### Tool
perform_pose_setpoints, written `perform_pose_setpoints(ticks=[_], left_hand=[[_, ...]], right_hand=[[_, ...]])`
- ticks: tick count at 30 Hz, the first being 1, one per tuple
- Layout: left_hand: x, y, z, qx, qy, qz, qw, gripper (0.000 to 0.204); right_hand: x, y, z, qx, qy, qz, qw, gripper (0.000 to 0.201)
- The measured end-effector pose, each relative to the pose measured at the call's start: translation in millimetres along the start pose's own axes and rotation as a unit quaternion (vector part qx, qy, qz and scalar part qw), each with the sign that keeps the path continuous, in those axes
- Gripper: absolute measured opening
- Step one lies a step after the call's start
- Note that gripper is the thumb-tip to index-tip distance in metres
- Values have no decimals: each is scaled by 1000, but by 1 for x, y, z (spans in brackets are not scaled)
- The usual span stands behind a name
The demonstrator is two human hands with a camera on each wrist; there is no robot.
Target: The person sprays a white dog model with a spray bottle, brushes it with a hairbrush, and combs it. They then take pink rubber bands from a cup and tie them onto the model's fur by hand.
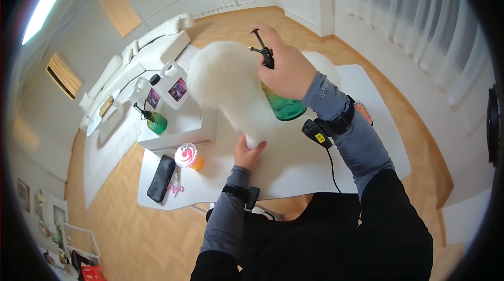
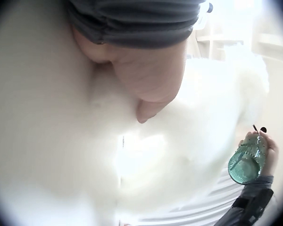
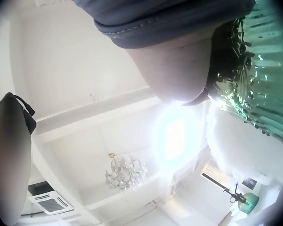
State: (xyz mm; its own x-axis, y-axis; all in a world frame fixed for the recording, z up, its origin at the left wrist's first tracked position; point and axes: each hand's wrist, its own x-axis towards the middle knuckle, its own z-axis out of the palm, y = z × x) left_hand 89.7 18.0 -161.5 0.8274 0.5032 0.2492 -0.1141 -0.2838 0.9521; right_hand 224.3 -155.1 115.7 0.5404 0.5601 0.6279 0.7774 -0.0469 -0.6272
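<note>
L hand (image 1: 249, 156) grips leg (image 1: 254, 138) inside tbl edge (image 1: 286, 195), R hand (image 1: 287, 68) 1 bottle (image 1: 287, 107).

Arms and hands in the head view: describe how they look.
Left hand and right hand are bare. Grey sleeves cover the forearms, black sleeves above; the right grey one bears lettering. Each wrist has a black strap with a black device; the right device has a yellow label and thin black cable.
</note>
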Motion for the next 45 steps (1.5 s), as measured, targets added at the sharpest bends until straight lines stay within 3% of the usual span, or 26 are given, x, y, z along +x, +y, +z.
perform_pose_setpoints(ticks=[6,11,24,27,31,33,35,40,43,45], left_hand=[[0,15,0,-10,14,-11,1000,42],[-1,20,-2,55,12,-25,998,47],[0,6,-5,56,12,-73,996,66],[2,-3,-5,69,19,-66,995,66],[3,-1,-3,75,21,-39,996,64],[2,9,-5,44,10,-17,999,53],[2,7,-3,29,12,-8,999,55],[3,-6,-2,2,20,-15,1000,55],[10,-15,-12,16,5,-17,1000,56],[15,-21,-13,-56,5,-31,998,54]], right_hand=[[-12,22,-18,-55,-48,49,996,66],[-18,24,-32,-57,-101,79,990,70],[-25,50,-61,-138,-45,123,982,65],[-28,47,-70,-148,-18,177,973,65],[-27,50,-66,-113,-12,135,984,67],[-30,46,-57,-86,-21,123,988,68],[-33,32,-50,-62,-92,125,986,70],[-44,25,-31,-71,-169,106,977,73],[-55,23,-30,-61,-144,97,983,71],[-61,26,-30,-39,-131,102,985,70]])
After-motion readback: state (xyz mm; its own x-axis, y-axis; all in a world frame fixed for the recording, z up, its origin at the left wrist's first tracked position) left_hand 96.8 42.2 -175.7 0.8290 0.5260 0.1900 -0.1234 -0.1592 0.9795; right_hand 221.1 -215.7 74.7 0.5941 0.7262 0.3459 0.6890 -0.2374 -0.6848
